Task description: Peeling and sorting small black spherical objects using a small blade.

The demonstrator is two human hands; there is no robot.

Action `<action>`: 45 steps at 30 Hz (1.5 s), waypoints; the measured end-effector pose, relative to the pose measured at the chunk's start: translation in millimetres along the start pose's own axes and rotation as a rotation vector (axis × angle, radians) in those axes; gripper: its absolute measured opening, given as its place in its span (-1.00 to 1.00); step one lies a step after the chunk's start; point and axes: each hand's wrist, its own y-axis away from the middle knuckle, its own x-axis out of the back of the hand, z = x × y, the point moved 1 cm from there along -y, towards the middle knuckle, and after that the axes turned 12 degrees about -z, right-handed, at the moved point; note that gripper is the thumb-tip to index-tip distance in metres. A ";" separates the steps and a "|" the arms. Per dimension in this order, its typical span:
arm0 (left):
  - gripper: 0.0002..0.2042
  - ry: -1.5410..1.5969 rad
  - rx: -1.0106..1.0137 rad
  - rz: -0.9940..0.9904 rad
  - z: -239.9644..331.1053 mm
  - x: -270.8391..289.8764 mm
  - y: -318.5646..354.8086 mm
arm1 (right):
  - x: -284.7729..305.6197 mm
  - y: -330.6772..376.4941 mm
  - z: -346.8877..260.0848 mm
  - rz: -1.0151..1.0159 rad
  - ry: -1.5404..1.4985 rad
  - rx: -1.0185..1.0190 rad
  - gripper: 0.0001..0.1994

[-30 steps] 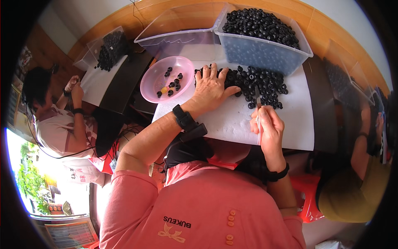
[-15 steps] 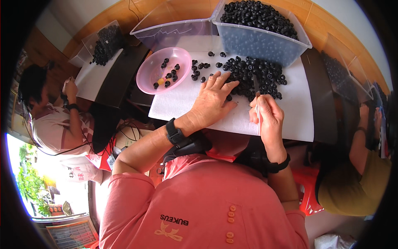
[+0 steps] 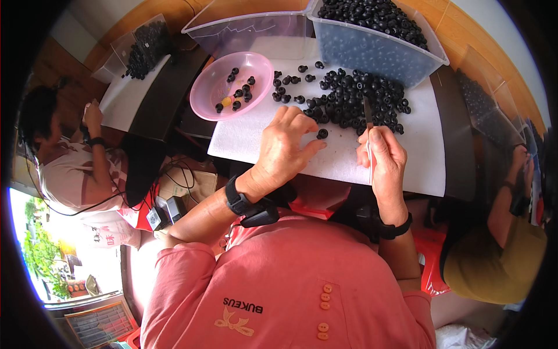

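Observation:
My right hand grips a small knife with a thin white handle, its narrow blade pointing away from me over the near side of a heap of small round black parts. These parts look like beads with a hole or stub. To the left of it, my left hand hovers over the white sheet with thumb and fingers apart and nothing visible between them. One loose black part lies just beyond its thumb tip. Several more are scattered at the heap's left side.
A pink bowl holding a few black parts and a yellowish piece stands at the left. Behind are a clear bin full of black parts and another clear bin. People sit at either side, one in a patterned shirt.
My left hand has drawn back from the heap toward me and left, its fingers curling. A single black part now lies apart near it. The knife stays at the heap.

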 end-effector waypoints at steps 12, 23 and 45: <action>-0.83 -0.280 -0.042 -0.036 1.4 -18.7 -13.2 | -1.9 -1.3 -1.4 -0.010 0.054 0.008 -0.73; -0.86 1.413 0.410 -0.190 -3.0 -6.1 -5.0 | -29.4 -14.7 -14.6 -0.043 0.541 -0.168 -0.70; -0.89 1.645 0.348 -0.219 -14.7 -13.7 -5.2 | -26.5 -15.2 -8.1 -0.084 0.580 -0.194 -0.70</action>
